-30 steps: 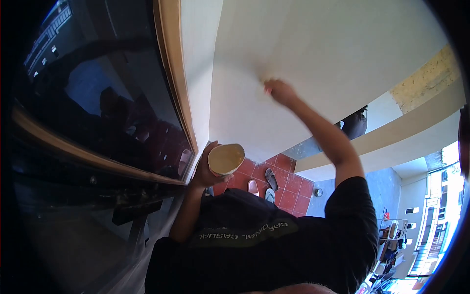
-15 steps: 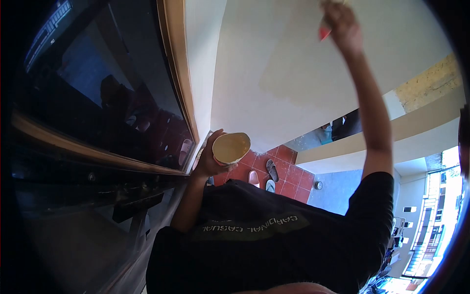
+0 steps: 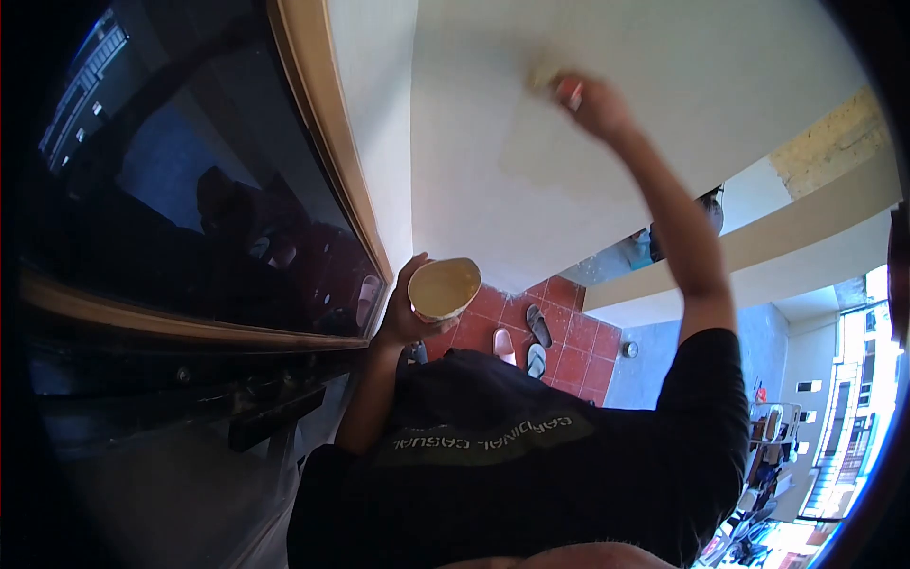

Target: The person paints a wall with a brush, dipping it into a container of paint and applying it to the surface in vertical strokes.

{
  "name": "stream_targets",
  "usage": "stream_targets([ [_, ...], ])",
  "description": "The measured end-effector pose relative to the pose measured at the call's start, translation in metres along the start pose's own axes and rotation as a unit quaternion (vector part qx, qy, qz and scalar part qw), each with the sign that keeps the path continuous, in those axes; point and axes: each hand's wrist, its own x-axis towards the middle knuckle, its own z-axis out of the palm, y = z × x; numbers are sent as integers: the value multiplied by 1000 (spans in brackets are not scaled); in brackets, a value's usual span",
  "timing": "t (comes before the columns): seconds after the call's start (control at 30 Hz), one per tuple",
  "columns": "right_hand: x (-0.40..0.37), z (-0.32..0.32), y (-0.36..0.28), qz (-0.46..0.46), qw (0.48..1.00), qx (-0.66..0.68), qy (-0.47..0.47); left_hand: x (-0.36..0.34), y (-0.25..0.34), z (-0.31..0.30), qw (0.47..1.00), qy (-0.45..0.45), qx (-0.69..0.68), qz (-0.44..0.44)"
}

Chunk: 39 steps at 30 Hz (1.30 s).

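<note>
My left hand (image 3: 409,305) is wrapped round a paint tub (image 3: 444,290), an oval-mouthed container with pale yellowish liquid inside, held in front of my chest. Stretched out at the top, my right hand (image 3: 601,106) is closed on a paintbrush (image 3: 568,92) with a red handle. The pale bristles point left against the cream wall (image 3: 474,180) and are smeared by motion. A slightly darker patch shows on the wall below the brush.
At left is a dark glass pane in a wooden frame (image 3: 327,123). Several slippers (image 3: 537,325) lie on the red tile floor (image 3: 573,363) beneath the tub. A cream ledge (image 3: 758,261) juts out at right, with a small round metal object (image 3: 629,350) on the grey floor.
My right hand has swept left and down along the wall with the paintbrush. My left hand holds the tub almost where it was, as the view shifts slightly.
</note>
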Motion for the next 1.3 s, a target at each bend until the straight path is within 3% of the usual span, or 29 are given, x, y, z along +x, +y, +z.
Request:
stream_targets([
  [0.07,34,-79,-18,10,996,-53,64,4,-3,0,1000,-10,-3,8],
  [0.13,48,-133,-50,-89,977,-34,193,8,-1,-1,999,-30,-16,10],
  [0.2,55,-156,-56,-201,928,-116,293,9,2,3,999,-16,-35,4],
  [0.23,55,-157,-57,-189,918,-178,301,9,-1,1,999,-17,-36,-1],
  [0.37,34,-74,-31,-224,882,-295,292,5,-11,0,999,-40,-23,7],
  [0.4,15,-38,-3,-240,902,-251,255,5,-12,0,998,-54,-19,4],
  [0.6,-102,176,-18,-215,961,-140,105,-17,-14,-5,996,-43,-32,-71],
  [0.67,-125,212,-28,-180,980,-81,-34,-14,-2,-4,992,-51,-65,-94],
  [0.73,-133,227,-40,-127,981,-7,-146,-20,-6,-12,997,-47,-5,-58],
  [0.77,-132,228,-43,-127,981,-7,-144,-22,-8,-14,997,-48,-3,-56],
  [0.83,-125,225,-49,-33,972,22,-231,-27,-9,-15,999,-20,-23,-42],
  [0.87,-118,221,-40,-61,978,-6,-198,-28,-4,-15,999,-17,-21,-43],
  [0.9,-107,214,-25,-91,993,-8,-71,-26,1,-15,996,-17,-45,-68],
  [0.93,-84,179,-28,-25,996,-23,-84,-24,4,-15,993,-15,-70,-95],
  [0.97,-71,149,-32,-58,998,-24,-8,-23,4,-16,993,-11,-68,-96],
  [1.07,-49,81,-51,-100,991,-46,79,-23,-1,-20,994,-1,-76,-78],
  [1.13,-42,55,-59,-145,975,-86,147,-17,-5,-25,999,-40,24,12],
  [1.23,-57,77,-60,-130,979,-103,120,-17,-7,-25,998,-44,45,16],
  [1.27,-69,106,-53,-126,984,-101,71,-19,-8,-23,998,-43,47,21],
  [1.3,-80,133,-47,-155,977,-137,57,-23,-7,-20,999,-37,-22,-25],
])
